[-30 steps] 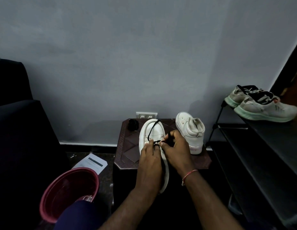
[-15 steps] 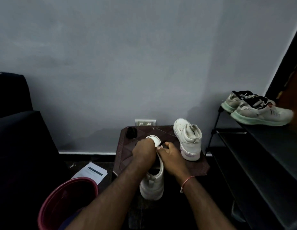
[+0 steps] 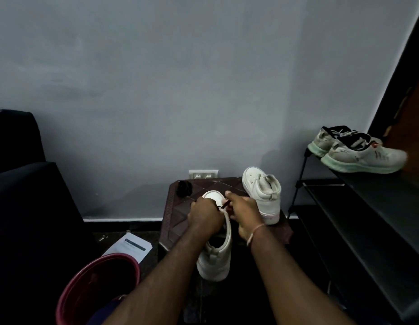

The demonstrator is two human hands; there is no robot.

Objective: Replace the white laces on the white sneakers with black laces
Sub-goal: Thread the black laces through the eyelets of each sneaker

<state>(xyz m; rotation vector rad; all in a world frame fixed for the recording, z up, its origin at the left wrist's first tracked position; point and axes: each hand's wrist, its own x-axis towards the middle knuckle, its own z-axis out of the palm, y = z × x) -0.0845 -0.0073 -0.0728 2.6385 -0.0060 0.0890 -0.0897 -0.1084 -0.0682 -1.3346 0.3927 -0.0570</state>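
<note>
A white high-top sneaker lies toe-away on the brown stool, its heel hanging over the front edge. My left hand rests over its tongue area, fingers closed on the black lace. My right hand pinches the same lace just right of the toe cap. Only a short piece of lace shows between the hands. The second white sneaker stands upright at the stool's back right, heel toward me. A small black bundle, possibly another lace, lies at the stool's back left.
A red bucket sits at lower left with a paper sheet on the floor behind it. A dark shoe rack at right carries a pair of grey-white trainers. A dark sofa fills the left. A wall socket is behind the stool.
The sneaker went from lifted and tilted toward me to lying on the stool, heel toward me. Both hands moved forward to the toe end; the loose lace loop is no longer visible.
</note>
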